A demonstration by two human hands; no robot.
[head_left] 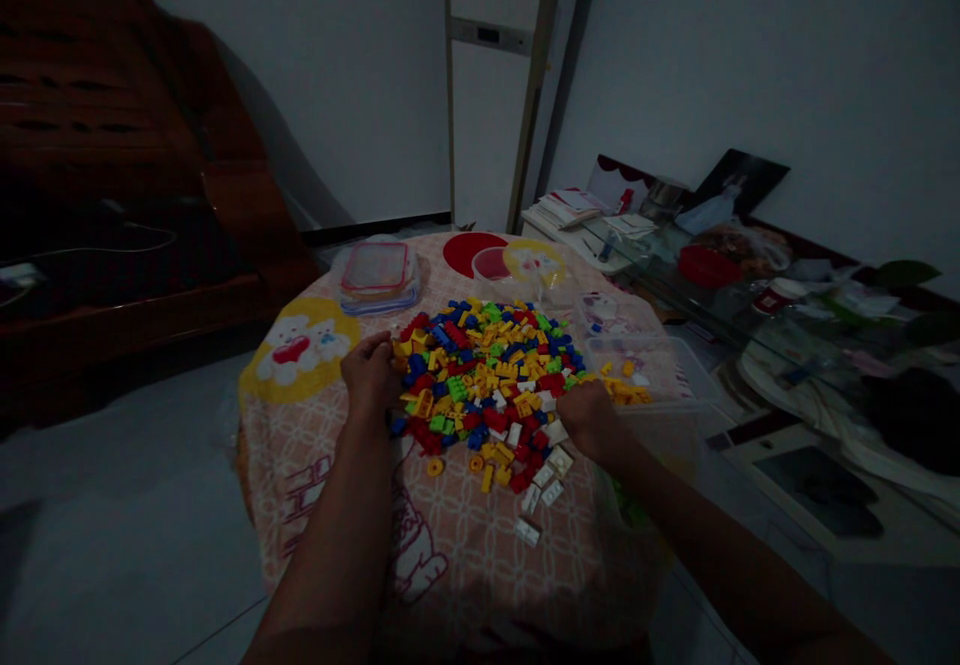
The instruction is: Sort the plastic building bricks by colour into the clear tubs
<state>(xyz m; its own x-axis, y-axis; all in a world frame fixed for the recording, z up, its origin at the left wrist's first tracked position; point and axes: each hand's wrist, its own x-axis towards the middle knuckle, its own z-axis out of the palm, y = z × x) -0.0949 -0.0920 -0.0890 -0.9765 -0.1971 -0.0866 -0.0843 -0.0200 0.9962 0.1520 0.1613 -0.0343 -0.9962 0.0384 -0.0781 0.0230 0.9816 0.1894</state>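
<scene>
A wide heap of toy building bricks (487, 375) in red, yellow, blue, green and white lies on the round table. At the heap's left edge is my left hand (370, 373), its fingers curled inward beside yellow and orange bricks. What they hold, if anything, is hidden. My right hand (592, 420) is closed at the right edge, near white bricks and the clear container; its fingertips are out of sight. Several white bricks (528, 530) lie loose in front of the heap. Yellow bricks (628, 390) rest in the clear plastic container (679, 360) on the right.
Stacked lidded boxes (379, 273) stand at the table's back left. A clear round tub (495, 270) sits at the back. A patterned tablecloth (322, 445) covers the table. To the right is a cluttered glass table (675, 265); a wooden bench (150, 145) stands left.
</scene>
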